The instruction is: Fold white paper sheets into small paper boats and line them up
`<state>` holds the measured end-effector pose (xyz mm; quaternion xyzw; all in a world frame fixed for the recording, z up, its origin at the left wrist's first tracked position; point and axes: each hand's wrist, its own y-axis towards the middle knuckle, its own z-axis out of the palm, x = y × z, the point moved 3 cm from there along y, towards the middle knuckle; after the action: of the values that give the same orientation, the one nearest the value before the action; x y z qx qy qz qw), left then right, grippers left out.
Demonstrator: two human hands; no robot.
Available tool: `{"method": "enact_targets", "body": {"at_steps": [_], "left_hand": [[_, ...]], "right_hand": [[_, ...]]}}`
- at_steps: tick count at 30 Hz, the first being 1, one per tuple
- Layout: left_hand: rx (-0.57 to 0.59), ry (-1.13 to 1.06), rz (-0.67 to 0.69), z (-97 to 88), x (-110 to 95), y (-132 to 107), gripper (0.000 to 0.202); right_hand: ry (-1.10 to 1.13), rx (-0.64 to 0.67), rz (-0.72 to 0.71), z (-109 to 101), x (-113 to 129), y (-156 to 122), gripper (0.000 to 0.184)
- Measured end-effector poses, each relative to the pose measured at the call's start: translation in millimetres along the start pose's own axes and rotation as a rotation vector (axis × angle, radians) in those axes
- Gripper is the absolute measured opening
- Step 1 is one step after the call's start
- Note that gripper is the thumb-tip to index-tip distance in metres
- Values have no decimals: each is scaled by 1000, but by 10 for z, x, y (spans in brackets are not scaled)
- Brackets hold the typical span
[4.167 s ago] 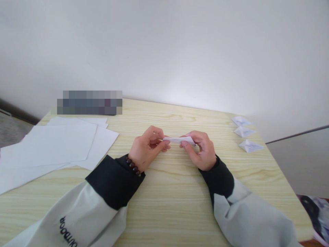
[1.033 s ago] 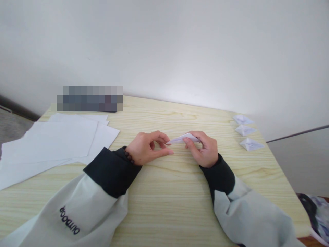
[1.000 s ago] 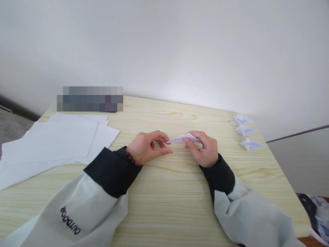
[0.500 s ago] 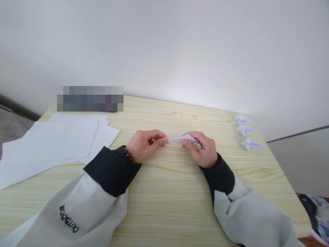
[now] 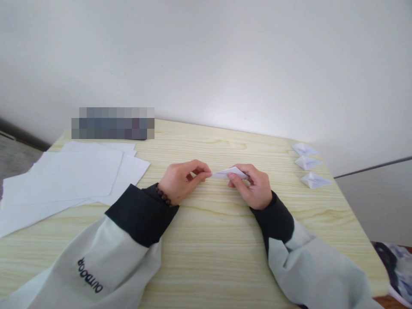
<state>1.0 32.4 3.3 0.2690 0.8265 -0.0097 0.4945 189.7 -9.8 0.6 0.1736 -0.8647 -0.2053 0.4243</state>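
Folded paper point(image 5: 225, 172) spanned the gap as we pinched its tip in our left grip point(image 5: 184, 181) and clamped its wider end in our right grip point(image 5: 253, 185), presumably to steady it; right of both, three folded pieces point(image 5: 307, 162) sat on the worktop point(image 5: 212, 257), seemingly to leave room.

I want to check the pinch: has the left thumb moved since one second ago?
Yes. The left thumb has moved up in the view, toward the back edge of the table, and now touches the folded paper.
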Motion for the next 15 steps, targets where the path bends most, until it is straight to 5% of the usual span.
{"method": "enact_targets", "body": {"at_steps": [15], "left_hand": [[62, 267, 23, 22, -11, -11, 19]], "right_hand": [[-26, 12, -59, 21, 77, 18, 9]]}}
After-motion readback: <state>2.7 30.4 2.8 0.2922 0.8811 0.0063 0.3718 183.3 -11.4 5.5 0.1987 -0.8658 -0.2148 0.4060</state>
